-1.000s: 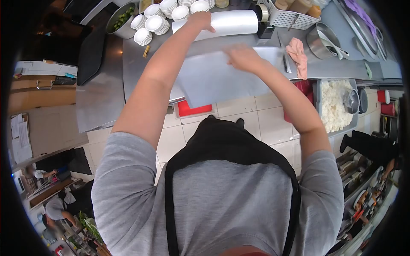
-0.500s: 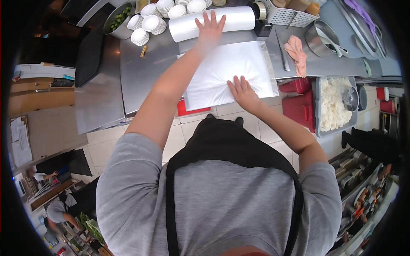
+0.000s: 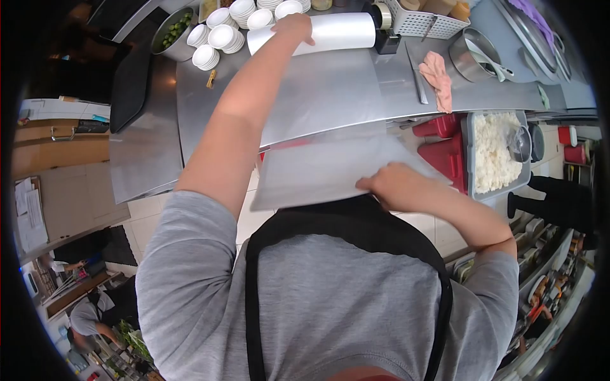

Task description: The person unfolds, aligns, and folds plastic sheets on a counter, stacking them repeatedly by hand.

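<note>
My left hand (image 3: 294,26) rests over the left part of a roll of white, translucent plastic (image 3: 340,33), its fingers curled across the top and the thumb on the near side. Close to my black apron, my right hand (image 3: 395,185) is closed on the near edge of a translucent plastic sheet (image 3: 311,168). The sheet hangs past the front edge of the steel counter (image 3: 324,89), blurred by motion. Whether it is a single layer or a bag, I cannot tell.
Stacked white bowls (image 3: 222,38) stand behind the roll, beside a pot of green fruit (image 3: 175,35). Rightward are a knife (image 3: 419,82), a pink cloth (image 3: 437,79) and a steel pot (image 3: 473,54). A tub of rice (image 3: 499,155) stands below, near red bins (image 3: 443,155).
My right hand has pulled the plastic sheet off the counter toward my body. My left hand has slid left along the roll, its fingers going from spread to curled.
</note>
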A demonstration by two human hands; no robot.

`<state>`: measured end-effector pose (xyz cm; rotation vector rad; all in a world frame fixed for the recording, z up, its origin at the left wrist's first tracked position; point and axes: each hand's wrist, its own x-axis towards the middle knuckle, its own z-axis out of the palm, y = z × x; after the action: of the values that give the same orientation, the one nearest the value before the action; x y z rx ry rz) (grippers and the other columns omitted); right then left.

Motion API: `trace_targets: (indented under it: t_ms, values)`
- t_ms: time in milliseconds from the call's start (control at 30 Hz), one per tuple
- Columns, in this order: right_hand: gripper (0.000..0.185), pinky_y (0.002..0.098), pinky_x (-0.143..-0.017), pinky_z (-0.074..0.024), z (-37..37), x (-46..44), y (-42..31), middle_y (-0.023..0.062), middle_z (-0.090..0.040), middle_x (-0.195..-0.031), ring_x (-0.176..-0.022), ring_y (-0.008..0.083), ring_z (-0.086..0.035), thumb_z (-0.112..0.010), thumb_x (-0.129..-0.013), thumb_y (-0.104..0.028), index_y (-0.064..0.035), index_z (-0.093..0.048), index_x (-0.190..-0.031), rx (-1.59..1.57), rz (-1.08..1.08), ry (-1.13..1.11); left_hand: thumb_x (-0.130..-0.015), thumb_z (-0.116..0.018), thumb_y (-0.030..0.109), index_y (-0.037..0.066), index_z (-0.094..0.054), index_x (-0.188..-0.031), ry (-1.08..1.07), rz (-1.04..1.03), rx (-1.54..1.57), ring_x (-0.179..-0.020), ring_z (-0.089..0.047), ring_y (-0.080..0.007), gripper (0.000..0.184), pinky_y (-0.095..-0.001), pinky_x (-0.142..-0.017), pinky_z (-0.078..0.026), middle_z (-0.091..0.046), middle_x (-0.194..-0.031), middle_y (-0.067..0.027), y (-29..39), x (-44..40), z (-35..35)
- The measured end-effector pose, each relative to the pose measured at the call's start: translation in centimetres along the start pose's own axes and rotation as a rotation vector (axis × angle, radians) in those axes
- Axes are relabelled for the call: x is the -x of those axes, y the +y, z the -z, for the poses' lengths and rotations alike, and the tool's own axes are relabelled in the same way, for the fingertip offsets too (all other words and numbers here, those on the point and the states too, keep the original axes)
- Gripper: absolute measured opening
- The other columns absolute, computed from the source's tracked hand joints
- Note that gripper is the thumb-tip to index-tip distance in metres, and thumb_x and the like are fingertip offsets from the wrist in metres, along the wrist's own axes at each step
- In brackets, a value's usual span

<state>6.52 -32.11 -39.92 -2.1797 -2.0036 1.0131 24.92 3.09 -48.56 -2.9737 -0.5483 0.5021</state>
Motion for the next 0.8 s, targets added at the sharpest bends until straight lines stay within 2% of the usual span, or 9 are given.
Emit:
trace_targets:
  t_ms: [67, 167, 333, 433, 533, 567, 633, 733, 800]
  values:
    - [0.032, 0.0446, -0.067, -0.0483, 1.1, -1.7, 2.0, 0.016, -0.062, -0.071, -0.071, 0.0355, -0.061, -0.055, -0.075, -0.006, -0.0112, -0.057, -0.107, 0.063, -0.05, 0.109, -0.065, -0.075, 0.043, 0.006, -0.061, -0.109, 0.05, -0.073, 0.012, -0.103, -0.057, -0.0308, 0.059, -0.0545, -0.086, -0.046, -0.062, -0.107, -0.0077, -0.9, -0.5, -0.4]
    - [0.033, 0.0457, -0.073, -0.0464, 2.2, -7.5, 6.4, 0.0155, -0.063, -0.075, -0.075, 0.0359, -0.061, -0.057, -0.077, -0.011, -0.0111, -0.056, -0.111, 0.123, -0.239, 0.349, -0.062, -0.074, 0.046, 0.01, -0.054, -0.114, 0.033, -0.104, -0.03, -0.101, -0.058, -0.0245, 0.067, -0.0394, -0.08, -0.049, -0.061, -0.108, -0.009, -1.7, -0.2, 0.3]
    - [0.042, 0.044, -0.086, -0.041, 3.6, -16.7, 14.1, 0.0151, -0.059, -0.108, -0.101, 0.0327, -0.055, -0.06, -0.078, -0.017, -0.0082, -0.052, -0.119, 0.052, -0.175, 0.603, -0.064, -0.076, 0.042, 0.005, -0.063, -0.102, 0.13, -0.207, -0.035, -0.094, -0.062, -0.0261, 0.055, -0.0374, -0.078, -0.051, -0.064, -0.102, -0.0088, -1.5, 1.5, 0.1]
    - [0.059, 0.0485, -0.098, -0.0313, 0.6, -19.9, 16.0, 0.0154, -0.044, -0.131, -0.12, 0.0323, -0.042, -0.061, -0.079, -0.034, -0.0081, -0.043, -0.129, 0.143, -0.203, 0.547, -0.069, -0.073, 0.038, 0.007, -0.057, -0.113, 0.196, -0.137, 0.017, -0.095, -0.062, -0.0266, 0.056, -0.0366, -0.078, -0.051, -0.064, -0.101, -0.0112, -0.8, 3.7, 0.0]
    - [0.1, 0.0602, -0.103, -0.0148, -4.3, -20.4, 15.4, 0.018, -0.015, -0.147, -0.134, 0.038, -0.015, -0.057, -0.065, -0.07, -0.0124, -0.025, -0.14, 0.214, -0.24, 0.531, -0.072, -0.069, 0.035, 0.01, -0.05, -0.119, 0.269, -0.133, 0.121, -0.106, -0.055, -0.0288, 0.056, -0.042, -0.082, -0.048, -0.059, -0.108, -0.0138, -0.5, 4.9, -1.7]
    - [0.101, 0.061, -0.103, -0.0161, -4.7, -19.2, 13.9, 0.019, -0.015, -0.146, -0.134, 0.0391, -0.014, -0.059, -0.064, -0.069, -0.0132, -0.025, -0.14, 0.236, -0.204, 0.484, -0.072, -0.069, 0.035, 0.01, -0.05, -0.119, 0.27, -0.13, 0.121, -0.106, -0.055, -0.0288, 0.056, -0.042, -0.082, -0.048, -0.059, -0.108, -0.0138, -0.4, 4.9, -2.6]
    - [0.102, 0.0619, -0.102, -0.0174, -5.3, -15.7, 9.9, 0.02, -0.015, -0.146, -0.134, 0.0403, -0.014, -0.062, -0.062, -0.068, -0.0139, -0.025, -0.14, 0.256, -0.167, 0.43, -0.075, -0.066, 0.031, 0.013, -0.044, -0.128, 0.694, -0.196, -0.153, -0.115, -0.048, -0.032, 0.06, -0.0511, -0.085, -0.045, -0.049, -0.123, -0.0176, 0.2, 4.5, -6.0]
    - [0.082, 0.0577, -0.099, -0.0278, -8.0, -12.6, 7.3, 0.0261, -0.024, -0.141, -0.129, 0.0431, -0.024, -0.062, -0.074, -0.047, -0.0078, -0.029, -0.138, 0.557, -0.134, 0.229, -0.075, -0.067, 0.031, 0.016, -0.029, -0.138, 0.65, -0.178, -0.115, -0.125, -0.034, -0.0389, 0.075, -0.0629, -0.091, -0.035, -0.032, -0.137, -0.0211, 2.1, 5.5, -6.7]
    - [0.058, 0.0474, -0.097, -0.0373, -13.0, -13.7, 8.9, 0.0288, -0.037, -0.132, -0.122, 0.0397, -0.04, -0.054, -0.08, -0.02, 0.0027, -0.036, -0.131, 0.705, -0.18, 0.679, -0.074, -0.068, 0.033, 0.017, -0.026, -0.139, 0.653, -0.15, -0.112, -0.127, -0.031, -0.0405, 0.079, -0.0648, -0.092, -0.032, -0.03, -0.138, -0.0223, 3.1, 5.3, -6.6]
